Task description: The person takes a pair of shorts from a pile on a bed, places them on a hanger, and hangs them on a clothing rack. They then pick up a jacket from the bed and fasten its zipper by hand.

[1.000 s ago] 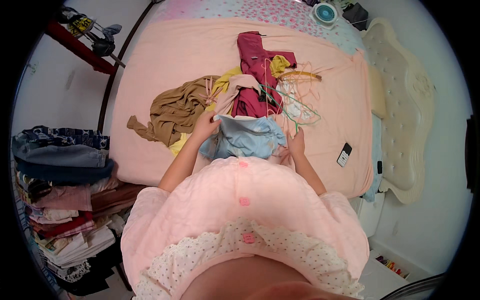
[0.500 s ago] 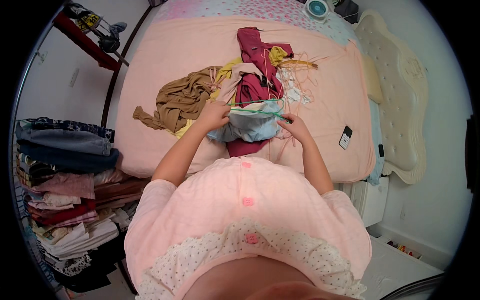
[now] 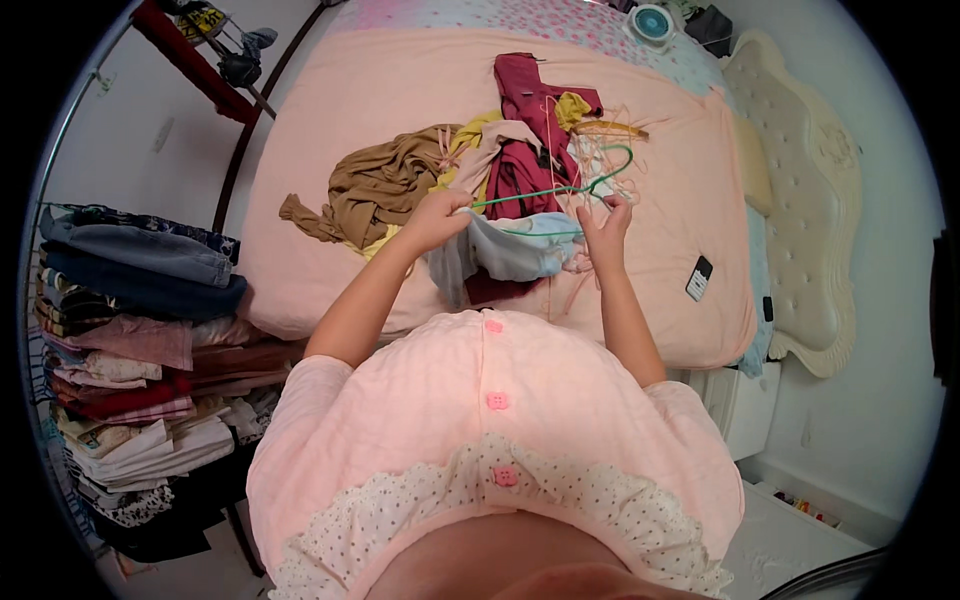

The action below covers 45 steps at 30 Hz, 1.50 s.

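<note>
My left hand (image 3: pixel 437 219) is closed at the left end of a green clothes hanger (image 3: pixel 535 194), gripping the edge of a light blue garment (image 3: pixel 520 252) there. My right hand (image 3: pixel 608 235) is at the hanger's right shoulder, thumb and fingers around it below the raised hook. The hanger's lower bar crosses in front of the garment, which hangs in folds below it. Beyond my hands lie a brown garment (image 3: pixel 385 180), a dark red garment (image 3: pixel 520 95) and a pale pink cloth (image 3: pixel 492 150).
Several orange-pink hangers (image 3: pixel 625 180) lie tangled right of the pile on the pink bed (image 3: pixel 680 290). A phone (image 3: pixel 699 278) rests farther right, near the cream headboard (image 3: pixel 795 190). A small fan (image 3: pixel 651 25) stands at the far end. Folded clothes (image 3: pixel 140 340) are stacked at left.
The hanger's hook has swung up and right, and my right hand has risen with it. The light blue garment now hangs more from my left hand. The whole view has shifted slightly.
</note>
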Motion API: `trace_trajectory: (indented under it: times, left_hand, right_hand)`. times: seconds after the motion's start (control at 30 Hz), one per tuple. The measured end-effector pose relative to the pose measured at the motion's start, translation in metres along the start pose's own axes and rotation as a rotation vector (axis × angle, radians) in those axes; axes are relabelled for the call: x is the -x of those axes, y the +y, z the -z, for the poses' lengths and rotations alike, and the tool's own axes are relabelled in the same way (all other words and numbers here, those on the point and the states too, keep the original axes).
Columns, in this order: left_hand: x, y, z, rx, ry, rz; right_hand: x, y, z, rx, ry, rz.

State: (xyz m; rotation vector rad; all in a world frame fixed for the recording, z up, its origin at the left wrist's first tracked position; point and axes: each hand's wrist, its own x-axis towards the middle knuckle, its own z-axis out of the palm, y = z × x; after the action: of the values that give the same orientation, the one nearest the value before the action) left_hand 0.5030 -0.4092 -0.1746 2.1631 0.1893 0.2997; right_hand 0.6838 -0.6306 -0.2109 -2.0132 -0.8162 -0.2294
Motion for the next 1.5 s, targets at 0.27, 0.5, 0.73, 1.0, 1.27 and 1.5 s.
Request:
trace_trajectory:
  times: [0.27,0.5,0.73,1.0,1.27,1.5]
  left_hand:
    - [-0.004,-0.003,0.012,-0.072,-0.063,0.034]
    - [-0.009,0.002,0.029,0.179,-0.08,-0.215]
    - [-0.015,0.007,0.031,0.254,-0.429,0.098]
    - [-0.02,0.012,0.025,0.042,-0.421,-0.081]
    - [-0.033,0.02,0.02,-0.005,-0.425,-0.204]
    - [-0.03,0.023,0.024,-0.027,-0.431,-0.141]
  right_hand:
    - [-0.022,0.003,-0.008,-0.36,-0.441,-0.223]
    - [-0.032,0.046,0.009,-0.243,-0.169,-0.392]
    - [-0.042,0.044,0.026,-0.262,-0.15,-0.34]
    - [-0.052,0.023,0.017,-0.219,-0.32,-0.121]
    - [-0.041,-0.015,-0.015,-0.185,-0.299,-0.012]
    - [-0.04,-0.003,-0.004,-0.087,-0.064,0.054]
